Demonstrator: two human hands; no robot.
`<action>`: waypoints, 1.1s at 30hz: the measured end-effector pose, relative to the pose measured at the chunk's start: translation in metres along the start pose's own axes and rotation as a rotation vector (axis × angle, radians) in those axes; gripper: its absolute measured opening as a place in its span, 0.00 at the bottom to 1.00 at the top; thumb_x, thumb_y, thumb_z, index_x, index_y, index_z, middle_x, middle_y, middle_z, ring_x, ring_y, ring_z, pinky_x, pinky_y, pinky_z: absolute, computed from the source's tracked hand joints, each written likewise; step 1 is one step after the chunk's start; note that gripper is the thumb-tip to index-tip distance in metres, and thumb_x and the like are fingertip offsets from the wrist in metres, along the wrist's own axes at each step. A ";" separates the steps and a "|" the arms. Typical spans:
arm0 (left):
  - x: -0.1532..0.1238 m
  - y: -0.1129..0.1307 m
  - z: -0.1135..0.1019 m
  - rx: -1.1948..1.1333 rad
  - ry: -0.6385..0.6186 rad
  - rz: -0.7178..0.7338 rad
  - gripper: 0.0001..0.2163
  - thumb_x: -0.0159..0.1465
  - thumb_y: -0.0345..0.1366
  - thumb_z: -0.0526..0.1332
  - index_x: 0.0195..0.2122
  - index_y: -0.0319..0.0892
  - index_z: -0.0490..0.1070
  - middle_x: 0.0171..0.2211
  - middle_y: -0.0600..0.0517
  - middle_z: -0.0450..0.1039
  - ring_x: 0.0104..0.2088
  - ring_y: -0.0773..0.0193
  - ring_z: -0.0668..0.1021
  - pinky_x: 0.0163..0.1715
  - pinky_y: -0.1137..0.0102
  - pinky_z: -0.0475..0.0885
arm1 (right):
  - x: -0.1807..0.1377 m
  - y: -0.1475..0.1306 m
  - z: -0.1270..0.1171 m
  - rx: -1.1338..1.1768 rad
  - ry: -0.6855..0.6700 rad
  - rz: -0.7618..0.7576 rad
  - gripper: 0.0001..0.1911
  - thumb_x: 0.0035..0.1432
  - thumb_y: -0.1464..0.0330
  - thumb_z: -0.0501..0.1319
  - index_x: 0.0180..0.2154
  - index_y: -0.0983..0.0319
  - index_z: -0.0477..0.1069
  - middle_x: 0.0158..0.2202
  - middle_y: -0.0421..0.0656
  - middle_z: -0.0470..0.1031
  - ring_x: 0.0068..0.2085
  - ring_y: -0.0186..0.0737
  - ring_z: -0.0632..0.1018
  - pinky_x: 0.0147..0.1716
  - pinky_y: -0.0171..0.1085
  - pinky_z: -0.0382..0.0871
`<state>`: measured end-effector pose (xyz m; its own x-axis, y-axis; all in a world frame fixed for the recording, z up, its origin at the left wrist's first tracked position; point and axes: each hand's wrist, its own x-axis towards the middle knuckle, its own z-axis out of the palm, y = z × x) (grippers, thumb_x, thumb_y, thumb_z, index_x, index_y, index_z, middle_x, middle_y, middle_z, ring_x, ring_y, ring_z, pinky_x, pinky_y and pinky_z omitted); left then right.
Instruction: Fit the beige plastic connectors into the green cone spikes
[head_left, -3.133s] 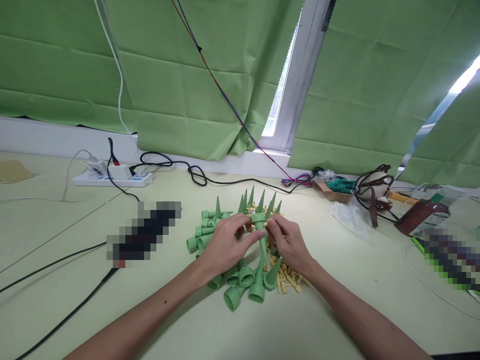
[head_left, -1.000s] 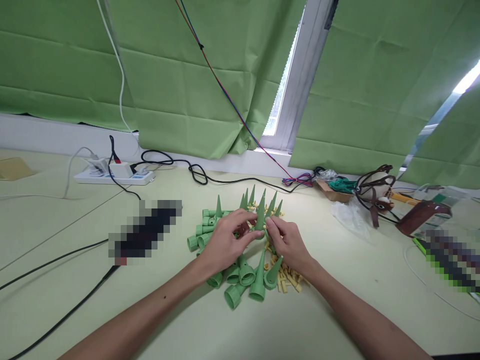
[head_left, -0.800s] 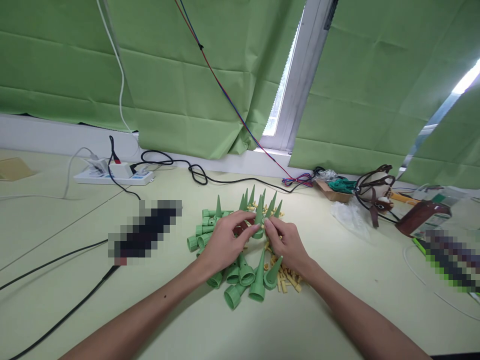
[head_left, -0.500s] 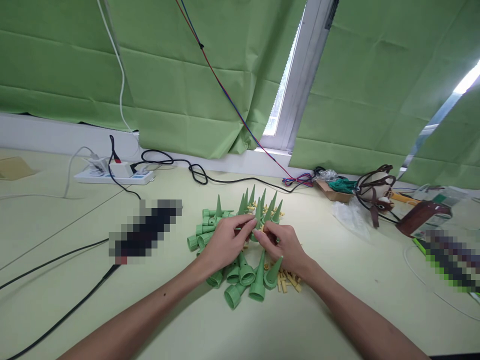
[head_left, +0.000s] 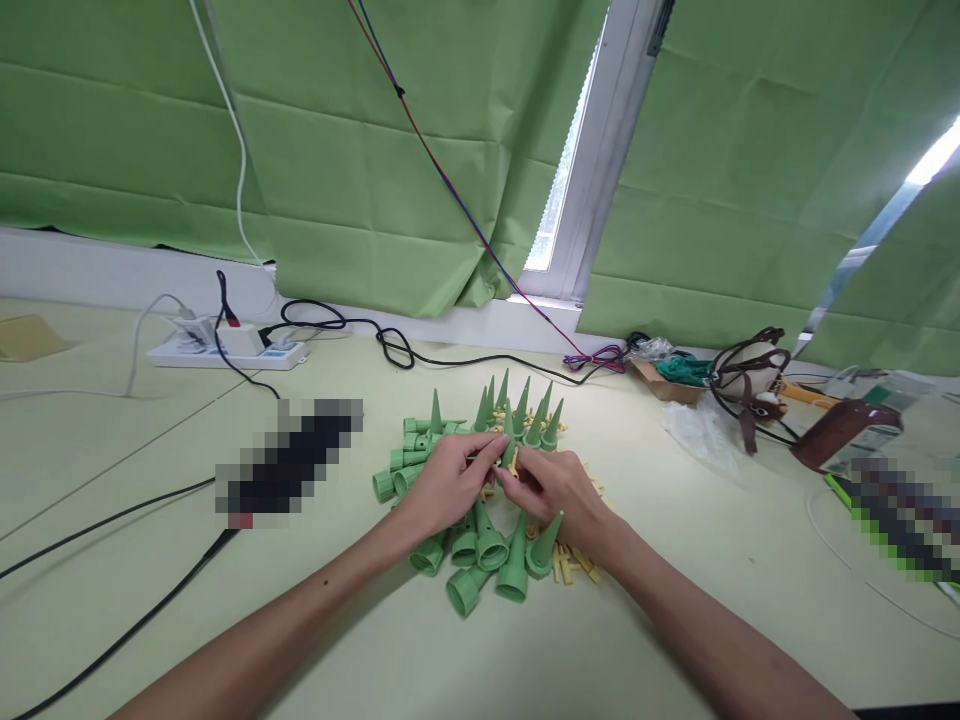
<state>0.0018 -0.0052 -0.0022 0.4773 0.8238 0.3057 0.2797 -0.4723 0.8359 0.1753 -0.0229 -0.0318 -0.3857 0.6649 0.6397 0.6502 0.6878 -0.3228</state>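
Observation:
My left hand point(head_left: 450, 482) is closed, its thumb and fingers pinching a green plastic cone-shaped spike point(head_left: 508, 430) that points upward. My right hand point(head_left: 556, 490) is closed too, up against the same spike, with a small yellow plastic piece point(head_left: 514, 462) at its fingertips. Both hands partly hide where the piece and spike meet. Green spikes lie on their sides to the left point(head_left: 411, 458) and in front point(head_left: 513, 570), showing hollow round ends. Behind the hands several more spikes point(head_left: 536, 425) stand upright. Loose yellow pieces point(head_left: 566, 568) lie beside and under my right wrist.
The pale table point(head_left: 660, 620) carries a blurred dark object point(head_left: 292, 460) with black cables at left. A white power strip point(head_left: 225, 350) sits by the wall. Toward the right are a clear plastic bag point(head_left: 701, 435), a small cardboard box point(head_left: 671, 385) and a brown object point(head_left: 840, 435).
Both hands have shifted slightly left with the spike. The yellow piece at the right fingertips now shows more clearly against it.

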 end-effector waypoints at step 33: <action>0.002 -0.006 0.003 0.023 -0.009 -0.050 0.19 0.70 0.45 0.49 0.23 0.41 0.58 0.21 0.57 0.53 0.23 0.69 0.57 0.23 0.72 0.53 | 0.000 0.005 0.001 -0.074 -0.005 -0.059 0.23 0.68 0.57 0.52 0.23 0.60 0.53 0.19 0.34 0.58 0.21 0.30 0.55 0.22 0.33 0.48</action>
<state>0.0035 -0.0013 -0.0083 0.4692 0.8441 0.2595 0.3225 -0.4374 0.8394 0.1777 -0.0195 -0.0342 -0.4280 0.6255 0.6524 0.6730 0.7024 -0.2319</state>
